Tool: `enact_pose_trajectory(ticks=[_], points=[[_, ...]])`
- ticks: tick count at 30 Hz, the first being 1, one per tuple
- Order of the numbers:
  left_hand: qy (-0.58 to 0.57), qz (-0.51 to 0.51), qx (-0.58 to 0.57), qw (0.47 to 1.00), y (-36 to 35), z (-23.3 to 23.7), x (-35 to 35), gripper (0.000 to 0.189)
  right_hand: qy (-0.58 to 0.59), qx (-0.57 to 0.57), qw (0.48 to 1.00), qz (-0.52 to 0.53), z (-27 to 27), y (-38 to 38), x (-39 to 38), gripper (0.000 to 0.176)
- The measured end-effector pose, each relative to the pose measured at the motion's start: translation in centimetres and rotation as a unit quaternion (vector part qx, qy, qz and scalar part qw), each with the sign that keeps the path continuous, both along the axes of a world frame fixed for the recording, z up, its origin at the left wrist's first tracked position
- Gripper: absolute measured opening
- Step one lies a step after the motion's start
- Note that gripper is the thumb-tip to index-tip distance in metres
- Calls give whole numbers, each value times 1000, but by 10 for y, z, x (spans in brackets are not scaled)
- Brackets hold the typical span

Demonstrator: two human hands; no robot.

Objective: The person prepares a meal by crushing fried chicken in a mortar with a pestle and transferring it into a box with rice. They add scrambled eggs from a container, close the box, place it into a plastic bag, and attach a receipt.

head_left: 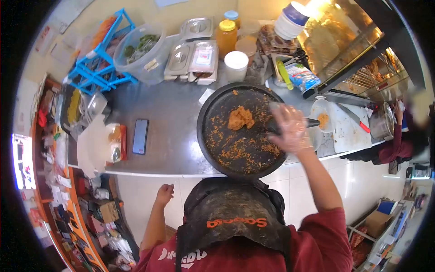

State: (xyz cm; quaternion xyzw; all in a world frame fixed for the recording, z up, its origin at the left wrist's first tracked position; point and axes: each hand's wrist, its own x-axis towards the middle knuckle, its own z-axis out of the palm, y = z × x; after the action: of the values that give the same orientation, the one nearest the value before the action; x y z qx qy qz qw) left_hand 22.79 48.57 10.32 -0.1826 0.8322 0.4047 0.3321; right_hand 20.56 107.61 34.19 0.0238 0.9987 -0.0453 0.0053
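Observation:
A large round black pan sits at the counter's front edge. Brown crumbs are scattered across it, and a clump of crumbly brown food lies left of its middle. Over the pan's right side is my right hand, in a clear plastic glove. It is closed around a black-handled tool whose handle sticks out to the right; its working end is mostly hidden by my fingers. My left hand hangs below the counter edge, away from the pan, with its fingers curled and nothing visible in them.
A phone and an opened box lie left of the pan. Behind stand lidded steel containers, a yellow-lidded jar and a white tub. At right, a red-handled knife rests on a white cutting board. Another person is beyond.

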Motion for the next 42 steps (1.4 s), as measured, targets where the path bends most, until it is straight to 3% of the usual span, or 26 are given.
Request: enact_pose_trajectory(ticks=[2,5,8,11,13,15,18,19,22,23,24,26,28,29,32,33,34,36,39,42], points=[[-36,-29,-18,999,-23,-22,16,41,-60,120,989,-58,-22,34,14,90],[-94,-151,-66,982,-75,-89,52,45,-149,136,979,-26,-49,67,5,88],[-125,-208,-27,970,-141,-158,123,48,-217,23,970,-110,-35,43,-2,80],[-215,-72,-21,974,-146,-159,170,51,-130,-76,975,-161,-12,1,14,75],[-322,57,-80,942,-127,-127,190,51,13,-338,926,-171,32,-62,15,73],[-350,47,-77,932,-126,-121,202,51,147,-404,895,-119,37,-101,13,74],[-346,69,-53,934,-127,-134,202,51,91,-250,936,-228,4,-143,-4,75],[-340,82,-42,936,-127,-138,203,51,-124,-119,952,-255,6,-147,-23,78],[-267,62,-19,961,-126,-136,171,50,-139,-95,952,-255,-20,-133,-37,81],[-274,81,-7,958,-133,-146,160,46,-147,-96,951,-253,-2,-131,-42,83],[-180,121,17,976,-131,-131,160,42,-84,-80,966,-230,-3,-125,-38,87],[-150,145,79,975,-141,-123,147,41,-10,-160,951,-264,2,-120,-24,88],[-81,86,79,990,-154,-141,158,41,50,-132,941,-307,-13,-136,-19,85],[-80,74,67,992,-159,-141,158,42,81,-120,932,-333,-24,-144,-17,83],[-146,79,10,986,-156,-118,152,43,-142,-37,923,-355,-47,-169,-36,79],[-191,79,4,978,-161,-125,154,44,-160,-35,935,-314,-21,-162,-43,79],[-177,92,18,980,-165,-130,159,45,-156,-80,943,-285,-3,-150,-51,81],[-160,110,43,980,-189,-161,180,46,-180,-65,923,-335,16,-138,-51,95],[-193,69,1,979,-201,-166,178,47,-105,-146,901,-395,25,-154,-34,100],[-214,25,-4,976,-201,-170,171,48,-152,86,904,-391,-87,-158,-26,86]])
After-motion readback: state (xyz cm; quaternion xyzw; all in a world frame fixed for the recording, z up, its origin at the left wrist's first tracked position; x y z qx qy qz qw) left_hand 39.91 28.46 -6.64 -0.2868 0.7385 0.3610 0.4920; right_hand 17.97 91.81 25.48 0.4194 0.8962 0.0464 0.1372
